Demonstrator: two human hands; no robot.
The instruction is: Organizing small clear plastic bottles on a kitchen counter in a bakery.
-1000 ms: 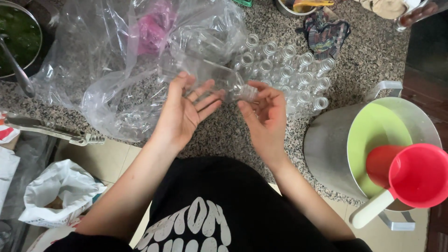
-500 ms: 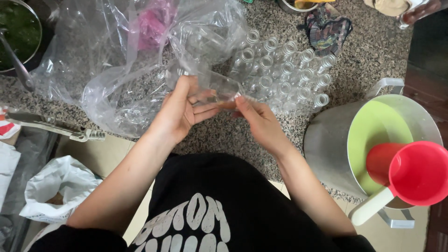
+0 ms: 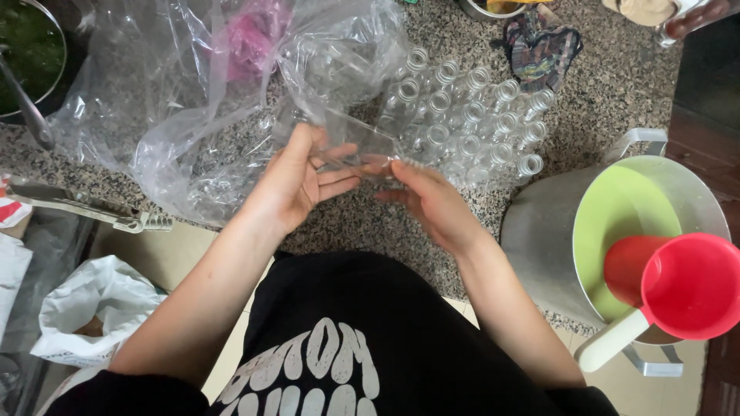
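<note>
Hands working a clear bottle over a granite table

The left hand and right hand are grasping 1 clear bottle with their fingers, beside rows of bottles and a plastic bag.

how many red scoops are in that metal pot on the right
2. Both sit in the metal pot with the green bowl: one red scoop with a white handle on top, a second red scoop nested partly behind it. More could be hidden underneath.
</note>
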